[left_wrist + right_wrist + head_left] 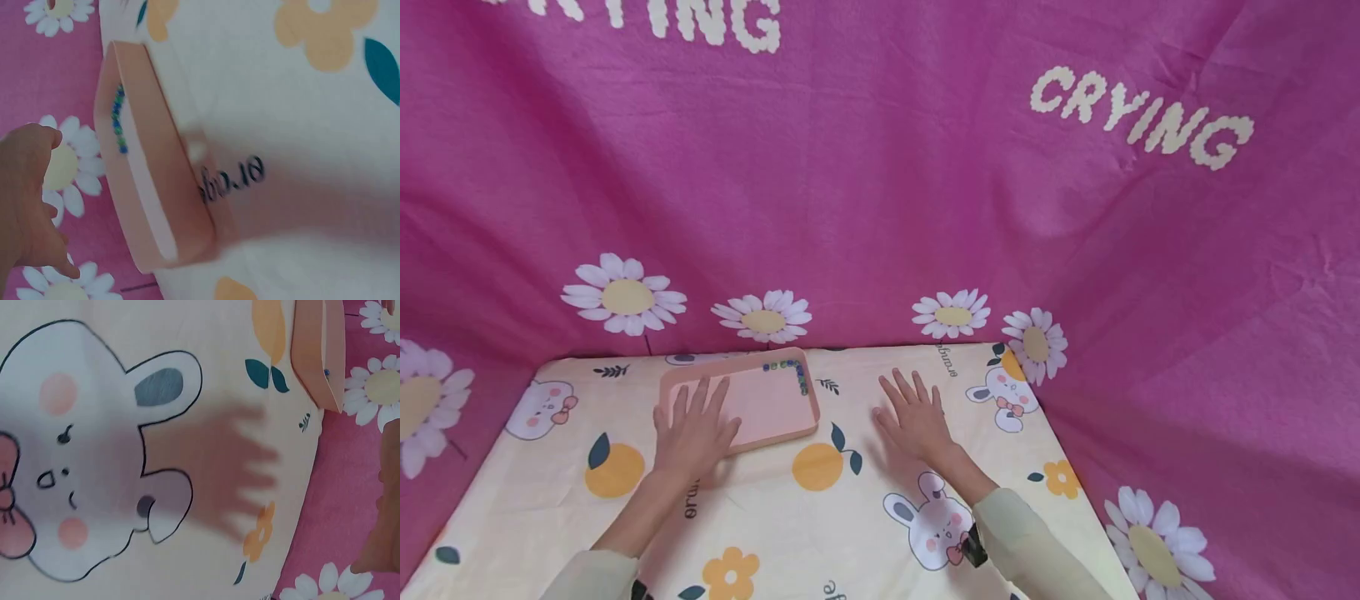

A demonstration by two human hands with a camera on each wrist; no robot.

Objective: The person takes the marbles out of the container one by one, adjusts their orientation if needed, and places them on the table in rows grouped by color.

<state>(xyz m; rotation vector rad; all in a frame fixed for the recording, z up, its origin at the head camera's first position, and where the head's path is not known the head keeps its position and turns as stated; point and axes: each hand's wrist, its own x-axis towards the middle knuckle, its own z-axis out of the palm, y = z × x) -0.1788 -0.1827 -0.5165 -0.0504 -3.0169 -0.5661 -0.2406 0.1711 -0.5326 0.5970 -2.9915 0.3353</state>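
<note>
My left hand (694,433) is spread above the near left part of a shallow pink tray (775,427), holding nothing. Along the tray's far edge and down its right side runs a row of small blue and green beads (790,367). To the right of the tray, my right hand (916,421) hovers over the cloth with fingers spread and nothing in it. The left wrist view shows the left hand (28,200) beside the tray (169,169) and the bead row (118,119). At the right edge of the right wrist view is the right hand (382,500), its shadow cast on the cloth.
A cream tablecloth (820,533) printed with rabbits, oranges and flowers covers the table. Magenta cloth (880,183) with daisies and lettering hangs behind and at both sides. Pale sleeves (1033,533) reach in from the near edge.
</note>
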